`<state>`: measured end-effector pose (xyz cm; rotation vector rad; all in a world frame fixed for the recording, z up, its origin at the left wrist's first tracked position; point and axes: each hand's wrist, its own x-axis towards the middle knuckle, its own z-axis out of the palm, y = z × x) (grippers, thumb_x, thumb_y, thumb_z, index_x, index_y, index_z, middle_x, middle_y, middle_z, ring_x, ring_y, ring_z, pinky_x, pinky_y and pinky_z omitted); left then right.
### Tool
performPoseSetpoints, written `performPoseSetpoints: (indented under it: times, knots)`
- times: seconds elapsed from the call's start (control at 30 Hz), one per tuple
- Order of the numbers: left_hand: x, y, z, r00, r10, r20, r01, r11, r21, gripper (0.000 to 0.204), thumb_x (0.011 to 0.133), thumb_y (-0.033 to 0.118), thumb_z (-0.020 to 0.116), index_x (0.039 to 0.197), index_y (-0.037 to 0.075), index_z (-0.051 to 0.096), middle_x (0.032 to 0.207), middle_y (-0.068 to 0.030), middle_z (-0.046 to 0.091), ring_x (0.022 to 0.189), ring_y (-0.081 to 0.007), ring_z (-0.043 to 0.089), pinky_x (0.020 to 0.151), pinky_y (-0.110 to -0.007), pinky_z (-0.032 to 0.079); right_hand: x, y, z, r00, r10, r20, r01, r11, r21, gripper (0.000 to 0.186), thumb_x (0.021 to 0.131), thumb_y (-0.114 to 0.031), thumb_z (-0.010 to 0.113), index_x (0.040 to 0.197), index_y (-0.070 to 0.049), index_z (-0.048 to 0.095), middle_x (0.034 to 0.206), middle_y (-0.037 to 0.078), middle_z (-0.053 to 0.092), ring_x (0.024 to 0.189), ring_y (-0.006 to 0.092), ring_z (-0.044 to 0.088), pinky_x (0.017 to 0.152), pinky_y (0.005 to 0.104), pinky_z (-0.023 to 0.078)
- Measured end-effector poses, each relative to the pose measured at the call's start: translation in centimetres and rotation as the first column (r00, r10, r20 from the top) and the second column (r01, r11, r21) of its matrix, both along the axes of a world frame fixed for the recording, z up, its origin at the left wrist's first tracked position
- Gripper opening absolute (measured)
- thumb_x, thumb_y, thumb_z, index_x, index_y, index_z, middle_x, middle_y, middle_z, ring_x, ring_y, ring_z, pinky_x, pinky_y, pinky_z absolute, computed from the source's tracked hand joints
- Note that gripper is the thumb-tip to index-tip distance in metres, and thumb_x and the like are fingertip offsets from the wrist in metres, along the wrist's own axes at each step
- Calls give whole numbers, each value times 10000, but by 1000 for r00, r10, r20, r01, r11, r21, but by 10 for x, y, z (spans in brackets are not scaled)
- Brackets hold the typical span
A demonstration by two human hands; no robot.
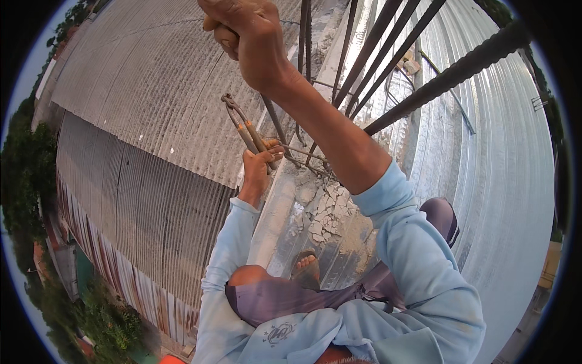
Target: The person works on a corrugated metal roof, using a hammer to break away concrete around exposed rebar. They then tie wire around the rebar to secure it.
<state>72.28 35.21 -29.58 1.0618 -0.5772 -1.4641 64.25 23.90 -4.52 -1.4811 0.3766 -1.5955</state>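
My left hand (pixel 257 164) is closed around the handles of long steel pliers (pixel 242 124), their jaws tilted up over a grey corrugated roof. The hand is beside horizontal rebar ties (pixel 306 158) at the base of several vertical steel bars (pixel 445 79). My right hand (pixel 248 33) is raised at the top of the view, to the left of the bars, fingers curled; whatever it grips, if anything, is hidden. Cracked mortar (pixel 327 215) lies on the ledge below the ties.
My sandaled foot (pixel 305 264) is on the ledge between corrugated roof sheets (pixel 133 85) and shiny metal roofing (pixel 497 200). A small pile of scraps (pixel 409 64) and a thin rod lie on the metal. The roof edge drops toward trees (pixel 109 321) at lower left.
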Motion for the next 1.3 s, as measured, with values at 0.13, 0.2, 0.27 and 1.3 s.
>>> performPoseSetpoints:
  times: [0.13,0.2,0.27,1.3]
  knots:
    - [-1,-17,-13,1000,-28,-12,27,997,-74,304,728,-39,546,1026,-65,603,1016,-174,678,856,-253,703,830,-374,601,1,-21,1,999,-33,23,33,999,-8,532,997,-467,626,641,-73,590,525,-26,424,491,55,382,469,272,304]
    - [2,-16,-19,1000,-4,-4,4,998,-58,301,716,-40,543,1011,-61,603,1004,-179,676,844,-249,699,791,-359,597,1,-21,1,998,17,58,-19,999,39,515,992,-448,646,640,-77,590,506,-36,411,467,46,363,436,267,275]
    - [9,-8,-21,1000,-29,-4,29,1000,-12,383,716,-57,511,1095,-41,567,1027,-162,659,847,-247,696,781,-384,589,2,-10,-2,989,67,135,-76,995,64,496,980,-407,687,618,-86,580,480,-48,388,447,41,349,413,264,251]
    - [121,82,-62,605,-598,525,527,795,299,467,907,467,742,1091,38,736,804,22,572,711,-96,498,681,-312,422,6,-10,-1,969,-182,-167,174,983,-58,365,917,-263,760,696,-107,514,574,-40,484,501,62,398,423,269,306]
